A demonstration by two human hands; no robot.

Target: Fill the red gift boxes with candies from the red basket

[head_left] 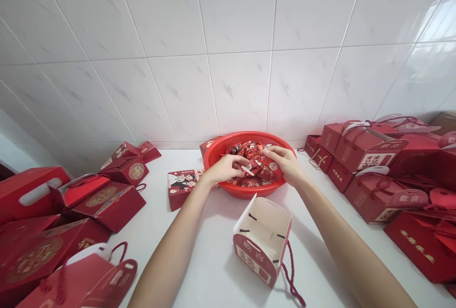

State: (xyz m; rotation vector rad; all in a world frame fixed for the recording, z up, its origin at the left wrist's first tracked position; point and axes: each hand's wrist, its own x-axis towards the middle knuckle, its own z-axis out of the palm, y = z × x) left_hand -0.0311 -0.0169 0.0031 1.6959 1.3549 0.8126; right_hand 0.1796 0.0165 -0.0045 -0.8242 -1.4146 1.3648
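A red plastic basket (245, 193) stands against the tiled wall, filled with red-wrapped candies (265, 173). Over its left part is my left hand (230, 168), fingers curled on a small red and white wrapped candy (247, 171). My right hand (281, 158) reaches over the right rim, thumb and fingers pinched together at the candies; what they hold, if anything, is too small to name. In front of the basket sits an open red gift box (263, 232), its pale inside facing up and a dark red cord hanging at its right.
Red gift boxes (103, 203) crowd the left side, and more stacked boxes (374, 151) fill the right. A printed red box (181, 187) lies just left of the basket. All stand on a white table (203, 260) beneath a white tiled wall (242, 89).
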